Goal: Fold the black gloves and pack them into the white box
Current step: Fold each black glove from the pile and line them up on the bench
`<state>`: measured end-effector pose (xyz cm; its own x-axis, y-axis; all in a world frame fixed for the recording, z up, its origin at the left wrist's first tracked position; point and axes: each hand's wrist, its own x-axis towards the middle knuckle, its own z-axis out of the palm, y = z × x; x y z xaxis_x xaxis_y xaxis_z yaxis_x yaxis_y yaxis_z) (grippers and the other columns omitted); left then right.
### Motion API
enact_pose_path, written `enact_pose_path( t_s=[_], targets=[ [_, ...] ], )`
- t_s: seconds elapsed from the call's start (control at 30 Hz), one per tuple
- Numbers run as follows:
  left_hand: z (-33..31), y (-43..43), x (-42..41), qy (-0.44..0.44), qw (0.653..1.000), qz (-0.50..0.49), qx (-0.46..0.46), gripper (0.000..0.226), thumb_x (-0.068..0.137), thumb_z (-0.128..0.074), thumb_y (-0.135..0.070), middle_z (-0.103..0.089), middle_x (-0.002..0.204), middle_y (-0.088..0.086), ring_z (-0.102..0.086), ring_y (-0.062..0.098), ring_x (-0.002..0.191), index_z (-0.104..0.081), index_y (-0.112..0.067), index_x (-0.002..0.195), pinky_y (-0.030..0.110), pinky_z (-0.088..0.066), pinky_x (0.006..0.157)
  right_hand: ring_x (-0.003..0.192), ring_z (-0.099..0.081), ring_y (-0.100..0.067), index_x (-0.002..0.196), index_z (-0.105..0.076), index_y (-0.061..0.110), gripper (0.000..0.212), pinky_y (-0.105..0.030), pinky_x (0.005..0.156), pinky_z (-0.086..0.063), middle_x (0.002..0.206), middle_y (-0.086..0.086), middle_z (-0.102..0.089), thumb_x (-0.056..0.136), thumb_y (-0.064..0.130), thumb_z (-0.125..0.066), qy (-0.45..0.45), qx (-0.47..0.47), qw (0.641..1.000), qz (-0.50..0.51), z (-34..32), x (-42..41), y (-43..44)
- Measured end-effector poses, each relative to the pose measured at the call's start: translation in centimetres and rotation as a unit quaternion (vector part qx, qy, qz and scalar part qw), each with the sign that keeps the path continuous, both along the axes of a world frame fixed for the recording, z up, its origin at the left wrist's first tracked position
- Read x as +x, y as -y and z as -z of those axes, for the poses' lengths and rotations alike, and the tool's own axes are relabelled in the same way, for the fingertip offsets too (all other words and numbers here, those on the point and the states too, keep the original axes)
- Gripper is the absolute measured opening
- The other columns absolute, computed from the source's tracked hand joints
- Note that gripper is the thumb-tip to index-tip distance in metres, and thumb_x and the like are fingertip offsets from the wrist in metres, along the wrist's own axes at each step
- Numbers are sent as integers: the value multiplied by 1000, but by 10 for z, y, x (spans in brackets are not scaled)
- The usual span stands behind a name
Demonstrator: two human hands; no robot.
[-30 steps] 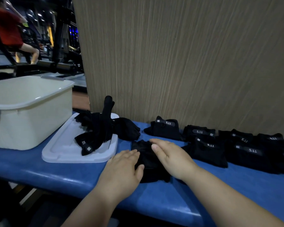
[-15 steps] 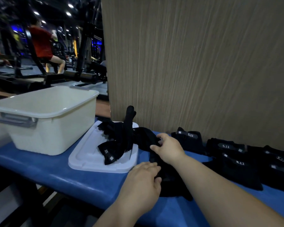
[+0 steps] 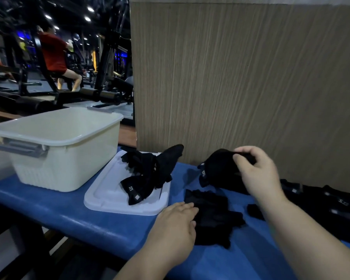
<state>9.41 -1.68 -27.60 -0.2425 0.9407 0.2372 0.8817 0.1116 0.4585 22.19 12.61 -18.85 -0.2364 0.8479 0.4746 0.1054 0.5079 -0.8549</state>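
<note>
One black glove (image 3: 212, 214) lies flat on the blue bench top (image 3: 69, 217), and my left hand (image 3: 173, 229) rests on its left edge with straight fingers. My right hand (image 3: 257, 174) pinches a second black glove (image 3: 218, 168) and holds it lifted above the bench. The white box (image 3: 55, 150) stands open at the left; its inside looks bare. A loose heap of black gloves (image 3: 150, 170) lies on the white lid (image 3: 109, 196) beside the box.
Folded black gloves (image 3: 331, 207) with small labels line the bench at the right. A tall wood-grain panel (image 3: 240, 77) rises right behind the bench. Gym machines and a person in a red shirt (image 3: 53, 51) are far back left.
My right hand has taken a glove from beside the heap and raised it to the right. My left hand stays on the flat glove. The camera has turned left.
</note>
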Motion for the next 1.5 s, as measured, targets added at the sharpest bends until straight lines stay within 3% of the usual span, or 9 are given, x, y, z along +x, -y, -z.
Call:
enact_pose_path(
  t_s=[0.23, 0.37, 0.53, 0.63, 0.9, 1.0, 1.13, 1.27, 1.5],
  targets=[
    [-3, 5, 4, 7, 999, -23, 38, 44, 101, -36, -24, -28, 149, -25, -14, -3, 139, -38, -38, 142, 21, -8, 118, 57, -59, -10, 65, -68, 20, 48, -18, 50, -48, 66, -1, -63, 84, -15, -42, -159, -164, 960, -164, 4, 82, 13],
    [-22, 12, 25, 95, 985, -10, 144, 36, 96, -40, -49, -47, 125, -31, -30, -14, 121, -51, -43, 130, 16, -26, 108, 59, -53, -16, 63, -66, 18, 28, -26, 46, -38, 75, -3, -60, 58, -6, -52, -160, -253, 932, -205, 29, 99, 17],
    [-31, 10, 54, 220, 972, 47, 67, 65, 69, -30, -82, -59, 107, -19, -52, -13, 98, -62, -43, 109, 4, -40, 83, 56, -57, -16, 62, -63, 10, 26, -22, 43, -45, 72, -5, -59, 47, -11, -55, -180, -312, 887, -288, 45, 103, 29],
    [-25, 5, 61, 248, 968, 35, 35, 58, 68, -45, -84, -60, 105, -17, -56, -5, 97, -60, -39, 101, 23, -52, 86, 57, -58, -16, 62, -63, 10, 28, -22, 44, -46, 72, -7, -59, 46, -11, -57, -186, -310, 881, -306, 47, 104, 31],
    [-25, 5, 64, 208, 978, -4, 15, 44, 75, -51, -71, -64, 99, -21, -57, -4, 97, -55, -38, 105, 23, -49, 85, 65, -59, -15, 56, -56, 12, 29, -23, 51, -47, 74, -5, -59, 52, -13, -42, -217, -295, 881, -300, 53, 112, 25],
    [-27, 6, 68, 254, 966, 31, 36, 30, 84, -59, -53, -69, 98, -19, -62, -2, 94, -62, -31, 104, 25, -53, 86, 66, -59, -17, 60, -60, 12, 19, -24, 55, -48, 74, -6, -60, 47, -2, -63, -208, -275, 885, -312, 56, 114, 22],
    [-35, 9, 79, 351, 928, 36, 122, 8, 89, -64, -23, -69, 90, -20, -64, -5, 86, -60, -28, 94, 9, -47, 71, 75, -59, -18, 76, -67, 16, 48, -27, 65, -48, 83, -5, -62, 39, 36, -92, -152, -224, 925, -265, 64, 116, 20],
    [-30, 7, 91, 356, 919, 57, 158, 25, 88, -64, -12, -69, 96, -19, -64, -1, 93, -54, -34, 96, 16, -50, 78, 83, -63, -22, 97, -70, 21, 68, -34, 70, -50, 93, -6, -66, 38, 45, -95, -126, -211, 943, -225, 65, 111, 21],
    [-13, 5, 98, 298, 932, 112, 174, 42, 88, -61, -16, -62, 110, -24, -58, -5, 106, -46, -38, 120, 18, -47, 90, 94, -64, -19, 93, -72, 30, 49, -30, 81, -51, 95, 2, -70, 46, 35, -85, -45, -88, 990, -97, 65, 116, 20]
  ],
)
